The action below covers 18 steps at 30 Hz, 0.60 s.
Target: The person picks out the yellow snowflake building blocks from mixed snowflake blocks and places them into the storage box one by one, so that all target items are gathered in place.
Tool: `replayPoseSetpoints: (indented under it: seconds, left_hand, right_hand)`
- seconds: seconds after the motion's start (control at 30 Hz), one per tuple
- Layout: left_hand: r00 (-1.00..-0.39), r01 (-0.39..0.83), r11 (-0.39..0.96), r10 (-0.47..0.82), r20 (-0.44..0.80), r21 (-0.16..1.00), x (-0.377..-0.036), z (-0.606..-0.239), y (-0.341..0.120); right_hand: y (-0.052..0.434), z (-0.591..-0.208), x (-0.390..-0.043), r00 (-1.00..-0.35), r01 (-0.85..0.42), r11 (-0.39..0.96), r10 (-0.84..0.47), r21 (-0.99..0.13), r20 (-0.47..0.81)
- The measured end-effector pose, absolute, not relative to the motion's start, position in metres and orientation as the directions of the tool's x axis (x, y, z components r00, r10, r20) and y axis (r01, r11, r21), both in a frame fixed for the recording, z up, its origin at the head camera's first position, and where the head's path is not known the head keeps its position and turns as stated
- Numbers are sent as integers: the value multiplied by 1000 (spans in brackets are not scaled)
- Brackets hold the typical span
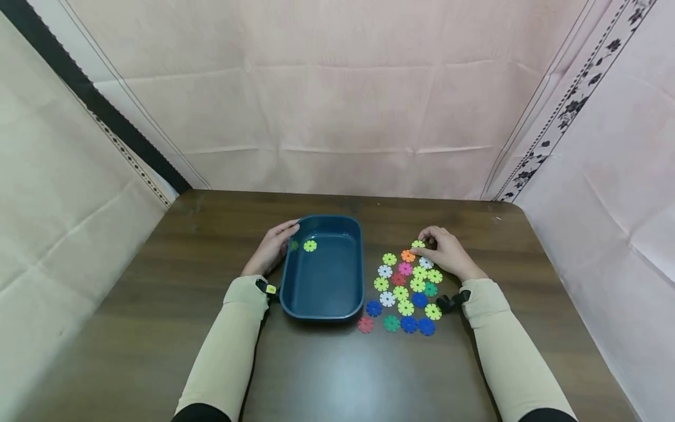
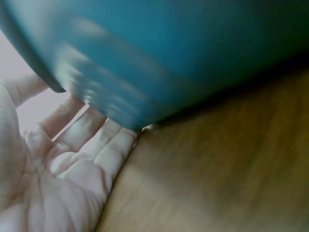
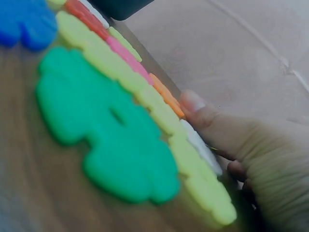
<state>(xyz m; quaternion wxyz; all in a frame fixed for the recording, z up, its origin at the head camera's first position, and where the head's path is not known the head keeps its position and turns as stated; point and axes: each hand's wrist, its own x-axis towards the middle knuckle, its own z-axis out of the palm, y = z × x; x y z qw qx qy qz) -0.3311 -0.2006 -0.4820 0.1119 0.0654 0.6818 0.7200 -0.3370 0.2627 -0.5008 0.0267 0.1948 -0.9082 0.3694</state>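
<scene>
A deep blue-teal tray (image 1: 323, 275) stands left of the discs on the table. My left hand (image 1: 271, 249) holds its left side, thumb at the rim and fingers against the outer wall (image 2: 120, 72). One yellow-green notched disc (image 1: 310, 245) lies in the tray near its upper left. To the right, my right hand (image 1: 445, 252) has thumb and index finger around a yellow-green disc (image 1: 418, 244) at the top of the group. The thumb tip overlaps an orange disc (image 1: 408, 256); a white disc (image 1: 426, 262) lies under the palm side. In the right wrist view, the thumb (image 3: 203, 113) shows behind the row.
Several more flat, flower-like discs lie close together: a pink one (image 1: 405, 268), a red one (image 1: 398, 279), blue ones (image 1: 426, 326), green ones (image 1: 391, 323), and more white and yellow-green. The brown table (image 1: 316, 375) meets hanging pale cloth (image 1: 337, 117) at its far edge.
</scene>
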Motion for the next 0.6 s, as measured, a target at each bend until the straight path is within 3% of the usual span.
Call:
replayPoseSetpoints:
  seconds: [0.4, 0.6]
  left_hand:
    - [-926, 66, -93, 364, 95, 994, -329, -485, -202]
    - [-925, 70, -87, 366, 98, 994, -328, -475, -203]
  right_hand:
    - [265, -504, -332, -943, -332, 564, -185, -756, 277]
    - [263, -498, -337, -934, -352, 551, -159, -757, 319]
